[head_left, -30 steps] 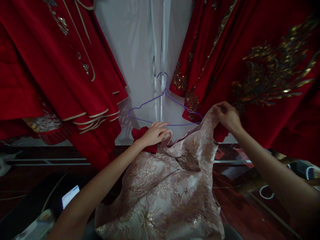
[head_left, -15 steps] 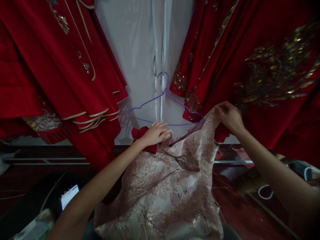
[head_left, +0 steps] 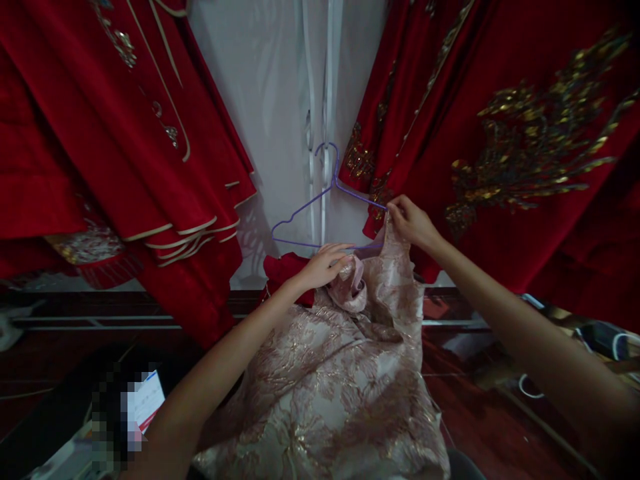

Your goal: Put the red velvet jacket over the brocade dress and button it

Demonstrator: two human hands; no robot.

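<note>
Head view: red robes (head_left: 125, 133), white wall (head_left: 260, 87) behind hanger (head_left: 310, 202), dress (head_left: 340, 387).

From the hanger (head_left: 325, 200), the one open lane runs to 12 o'clock: a wedge of bare white wall (head_left: 265, 100), split by two straps (head_left: 327, 67) that drop to the hook. At 9 o'clock red robes (head_left: 125, 133) close it off, with a thin strip of wall between. At 3 o'clock gold-stitched robes (head_left: 500, 133) hang just behind the right hand (head_left: 410, 223). At 6 o'clock the pink dress (head_left: 340, 387) and left hand (head_left: 327, 261) fill the space. A red cloth (head_left: 283, 270) lies at 7 o'clock.
</note>
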